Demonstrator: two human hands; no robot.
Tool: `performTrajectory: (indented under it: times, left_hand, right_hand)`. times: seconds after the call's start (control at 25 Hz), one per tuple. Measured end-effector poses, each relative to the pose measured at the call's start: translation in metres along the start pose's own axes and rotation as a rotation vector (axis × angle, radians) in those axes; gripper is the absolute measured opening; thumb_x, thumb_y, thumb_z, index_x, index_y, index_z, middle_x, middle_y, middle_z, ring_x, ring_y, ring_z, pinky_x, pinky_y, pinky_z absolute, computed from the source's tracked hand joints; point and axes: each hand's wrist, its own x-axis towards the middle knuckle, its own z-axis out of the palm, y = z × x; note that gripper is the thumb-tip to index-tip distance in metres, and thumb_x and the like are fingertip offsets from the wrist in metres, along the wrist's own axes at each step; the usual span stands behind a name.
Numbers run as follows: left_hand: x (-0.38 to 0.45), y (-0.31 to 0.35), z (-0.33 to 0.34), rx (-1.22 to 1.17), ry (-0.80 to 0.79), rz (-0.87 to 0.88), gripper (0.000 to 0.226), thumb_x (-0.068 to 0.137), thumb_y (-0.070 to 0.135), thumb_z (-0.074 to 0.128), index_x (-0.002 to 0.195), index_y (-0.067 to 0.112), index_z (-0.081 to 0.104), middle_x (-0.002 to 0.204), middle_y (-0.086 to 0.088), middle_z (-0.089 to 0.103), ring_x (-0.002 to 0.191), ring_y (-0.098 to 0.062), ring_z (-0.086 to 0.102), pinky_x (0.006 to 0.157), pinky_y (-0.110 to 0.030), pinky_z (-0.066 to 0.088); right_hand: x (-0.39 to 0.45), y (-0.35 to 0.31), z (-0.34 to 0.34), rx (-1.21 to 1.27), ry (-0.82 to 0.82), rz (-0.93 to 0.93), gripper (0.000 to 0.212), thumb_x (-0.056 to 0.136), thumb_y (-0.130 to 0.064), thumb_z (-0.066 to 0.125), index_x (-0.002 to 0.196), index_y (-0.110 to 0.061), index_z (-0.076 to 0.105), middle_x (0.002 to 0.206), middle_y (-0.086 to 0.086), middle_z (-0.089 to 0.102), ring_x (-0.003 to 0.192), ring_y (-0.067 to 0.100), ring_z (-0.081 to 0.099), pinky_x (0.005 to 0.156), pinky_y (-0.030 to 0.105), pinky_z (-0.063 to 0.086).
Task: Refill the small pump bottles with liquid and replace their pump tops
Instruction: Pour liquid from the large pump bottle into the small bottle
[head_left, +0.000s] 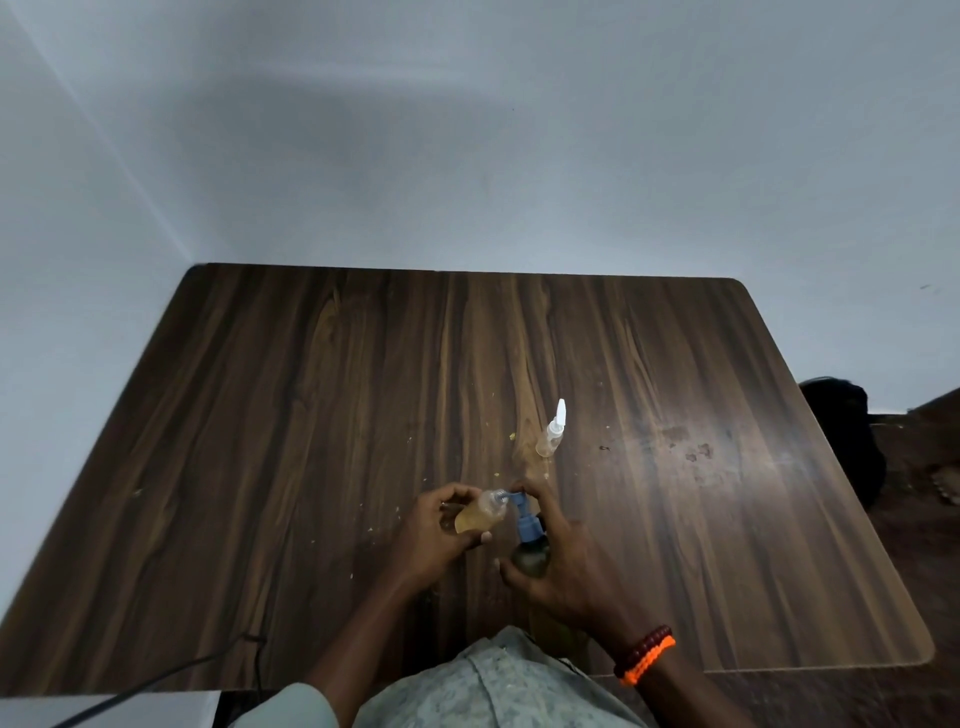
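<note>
Left hand (434, 525) grips small amber-filled bottle (480, 514) tilted above worktop (260, 415), open neck at blue pump spout (511, 500) of the large dark bottle (531, 556) gripped by right hand (563, 551); risk: neck drifts off spout mid-press, liquid spills onto worktop; capped small bottle (550, 434) stands beyond.
</note>
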Motion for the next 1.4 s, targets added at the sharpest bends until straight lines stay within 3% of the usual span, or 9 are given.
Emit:
performTrajectory:
  times: [0.08, 0.32, 0.48, 0.6, 0.76, 0.96, 1.16, 1.32, 1.4]
  left_hand:
    - [0.0, 0.0, -0.001, 0.003, -0.001, 0.004, 0.039, 0.075, 0.01, 0.092, 0.106, 0.028, 0.077, 0.109, 0.006, 0.08, 0.103, -0.01, 0.075, 0.079, -0.021, 0.061]
    - [-0.001, -0.002, 0.002, 0.002, -0.003, 0.01, 0.041, 0.072, 0.007, 0.092, 0.101, 0.033, 0.077, 0.106, 0.008, 0.08, 0.101, -0.009, 0.076, 0.076, -0.017, 0.059]
    - [0.001, 0.0, 0.0, 0.013, 0.003, 0.027, 0.042, 0.073, 0.013, 0.092, 0.1, 0.041, 0.076, 0.108, 0.011, 0.079, 0.103, -0.008, 0.075, 0.078, -0.019, 0.06]
    - [0.001, -0.001, 0.0, -0.003, -0.008, 0.016, 0.041, 0.075, 0.012, 0.091, 0.102, 0.039, 0.076, 0.11, 0.01, 0.079, 0.105, -0.009, 0.074, 0.078, -0.019, 0.061]
    - [-0.001, -0.001, 0.002, 0.004, -0.013, 0.013, 0.042, 0.074, 0.007, 0.091, 0.101, 0.037, 0.077, 0.107, 0.01, 0.079, 0.104, -0.011, 0.074, 0.077, -0.018, 0.06]
    - [0.001, 0.001, 0.0, 0.0, 0.019, 0.048, 0.043, 0.074, 0.008, 0.091, 0.101, 0.037, 0.076, 0.107, 0.014, 0.079, 0.101, -0.003, 0.074, 0.077, -0.012, 0.058]
    - [0.0, 0.0, 0.004, -0.01, -0.009, 0.031, 0.046, 0.074, 0.005, 0.09, 0.097, 0.042, 0.077, 0.107, 0.011, 0.08, 0.102, -0.006, 0.075, 0.076, -0.015, 0.059]
    - [0.001, -0.001, 0.001, 0.011, -0.001, 0.043, 0.043, 0.074, 0.008, 0.091, 0.101, 0.038, 0.076, 0.107, 0.011, 0.08, 0.102, -0.008, 0.075, 0.077, -0.016, 0.059]
    - [0.002, -0.001, 0.0, 0.015, 0.01, 0.055, 0.043, 0.073, 0.008, 0.092, 0.102, 0.035, 0.076, 0.106, 0.012, 0.08, 0.101, -0.006, 0.075, 0.077, -0.016, 0.059]
  right_hand:
    - [-0.001, 0.001, 0.0, -0.022, -0.017, 0.0, 0.074, 0.085, -0.048, 0.077, 0.139, -0.058, 0.028, 0.09, -0.02, 0.067, 0.08, -0.007, 0.071, 0.067, 0.014, 0.06]
    - [0.002, -0.001, 0.0, 0.004, 0.02, -0.002, 0.055, 0.087, -0.042, 0.076, 0.128, -0.046, 0.04, 0.09, -0.009, 0.073, 0.076, 0.006, 0.074, 0.065, 0.033, 0.064]
    - [0.0, 0.0, 0.0, -0.047, -0.024, 0.005, 0.074, 0.085, -0.049, 0.075, 0.138, -0.062, 0.026, 0.088, -0.017, 0.068, 0.074, 0.0, 0.073, 0.066, 0.024, 0.064]
    - [-0.001, 0.001, 0.001, -0.026, 0.001, -0.011, 0.072, 0.087, -0.046, 0.077, 0.134, -0.064, 0.026, 0.087, -0.023, 0.065, 0.079, -0.011, 0.069, 0.064, 0.011, 0.057]
    - [0.001, -0.002, 0.001, 0.012, 0.051, 0.001, 0.052, 0.086, -0.047, 0.076, 0.123, -0.051, 0.039, 0.089, -0.017, 0.07, 0.078, -0.001, 0.073, 0.064, 0.022, 0.061]
    - [0.0, -0.008, -0.003, -0.033, 0.012, -0.007, 0.072, 0.085, -0.049, 0.075, 0.142, -0.05, 0.031, 0.082, -0.029, 0.062, 0.078, -0.017, 0.066, 0.064, 0.006, 0.053]
    - [0.0, -0.005, 0.0, 0.033, 0.045, 0.016, 0.048, 0.088, -0.045, 0.077, 0.122, -0.047, 0.042, 0.095, -0.029, 0.069, 0.078, -0.006, 0.071, 0.062, 0.009, 0.053]
    - [0.001, -0.011, -0.001, -0.001, 0.014, 0.003, 0.061, 0.086, -0.05, 0.075, 0.13, -0.058, 0.034, 0.099, -0.041, 0.065, 0.078, -0.01, 0.07, 0.061, 0.007, 0.053]
    - [0.0, -0.009, 0.0, 0.006, -0.006, 0.0, 0.068, 0.085, -0.05, 0.075, 0.137, -0.057, 0.032, 0.093, -0.036, 0.067, 0.076, -0.011, 0.069, 0.062, 0.008, 0.054]
